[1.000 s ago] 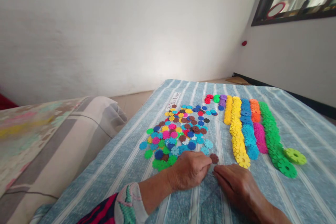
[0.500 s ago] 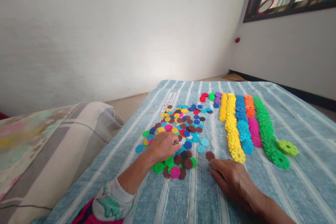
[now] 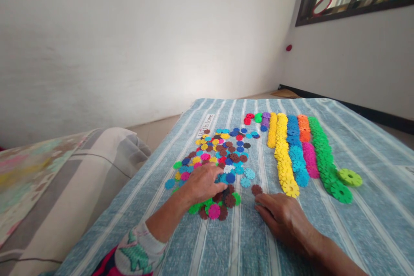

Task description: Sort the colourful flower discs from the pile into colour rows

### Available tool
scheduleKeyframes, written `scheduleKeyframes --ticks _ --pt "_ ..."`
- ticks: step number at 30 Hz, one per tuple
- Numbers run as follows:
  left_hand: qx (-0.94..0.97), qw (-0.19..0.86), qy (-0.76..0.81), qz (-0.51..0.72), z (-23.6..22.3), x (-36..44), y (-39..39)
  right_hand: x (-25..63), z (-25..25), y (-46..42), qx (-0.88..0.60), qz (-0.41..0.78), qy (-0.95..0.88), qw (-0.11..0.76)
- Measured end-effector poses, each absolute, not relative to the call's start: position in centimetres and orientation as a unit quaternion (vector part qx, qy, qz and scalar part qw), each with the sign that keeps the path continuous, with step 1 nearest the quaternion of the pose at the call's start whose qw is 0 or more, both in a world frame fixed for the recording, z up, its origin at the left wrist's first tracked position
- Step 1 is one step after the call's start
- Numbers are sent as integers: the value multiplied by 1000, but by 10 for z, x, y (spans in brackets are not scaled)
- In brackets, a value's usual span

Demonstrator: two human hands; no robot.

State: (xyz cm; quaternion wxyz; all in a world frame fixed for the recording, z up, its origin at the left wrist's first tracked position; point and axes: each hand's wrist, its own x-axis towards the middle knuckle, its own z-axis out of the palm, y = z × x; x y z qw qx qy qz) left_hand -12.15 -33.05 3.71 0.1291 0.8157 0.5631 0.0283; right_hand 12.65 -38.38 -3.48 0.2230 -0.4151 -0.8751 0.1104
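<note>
1. Head view: your left hand [image 3: 204,184], thumb and fingers parted, spreads over the mixed pile [image 3: 230,177] of notched discs, with nothing visible in its grasp.
2. Your right hand [image 3: 283,215], to the right of the pile, has fingertips at a brown disc [image 3: 256,189]; whether they pinch it cannot be told.
3. Thin, overlapping discs likely call for a light pinch at one rim, leaving neighbours flat.
4. Striped cloth [image 3: 223,246] lies beneath the pile, colour-grouped rows [image 3: 284,159] to its right, bedding [image 3: 106,155] to its left; a white wall [image 3: 145,43] stands beyond.
</note>
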Motion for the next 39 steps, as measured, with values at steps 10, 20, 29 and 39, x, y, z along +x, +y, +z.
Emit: scheduleKeyframes --ticks 10,20,29,39 --pt "806 179 559 70 28 -124 -325 125 -32 -384 -416 108 -874 225" --pt "772 232 576 137 23 -124 -324 126 -32 -384 -413 106 -877 223" --pt "730 283 582 222 18 -137 -312 125 -30 -384 -414 88 -874 239" --pt "692 325 602 232 18 -136 -312 125 -28 -384 -415 99 -874 234"
